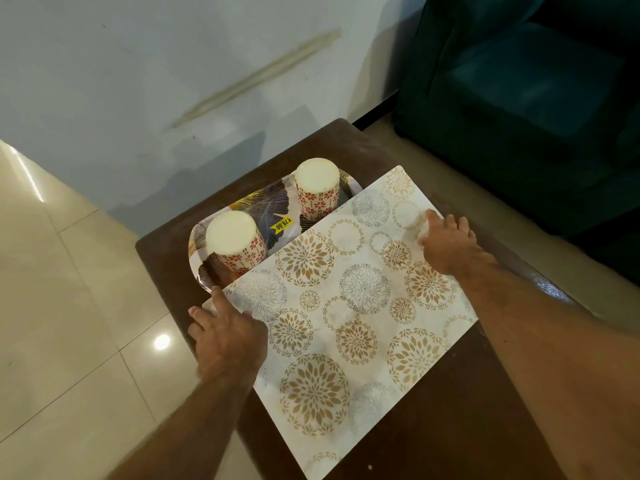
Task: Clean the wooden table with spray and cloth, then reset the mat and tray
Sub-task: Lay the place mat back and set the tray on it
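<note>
A head-worn camera looks down on a small dark wooden counter [460, 393] set against a pale wall [138, 81], with glossy cream floor tiles [69, 306] filling the left side of the view. Over the tiles a person's left arm reaches forward, and the left hand [227, 336] sits at the left corner of a floral mat [346, 306]; its thumb lies on top of the mat and its fingers curl at the mat's edge, a grip that pinches the corner. Just beyond that hand, at the far left part of the counter, rests a patterned tray [204, 275] with a yellow price sticker [282, 224]. Two cups stand upside down on the tray, each cream with red flower motifs: the nearer cup [235, 245] on the left and the farther cup [317, 190] to its right. The mat, white with gold and grey round flowers, lies diagonally across the middle of the counter, and its far long edge overlaps the near side of the tray. Further right, the right hand [450, 244] rests on the mat's right end, fingers spread and bent, the grip clutching that edge, which looks blurred under the fingertips. At the far right stands a dark teal sofa [536, 98]
</note>
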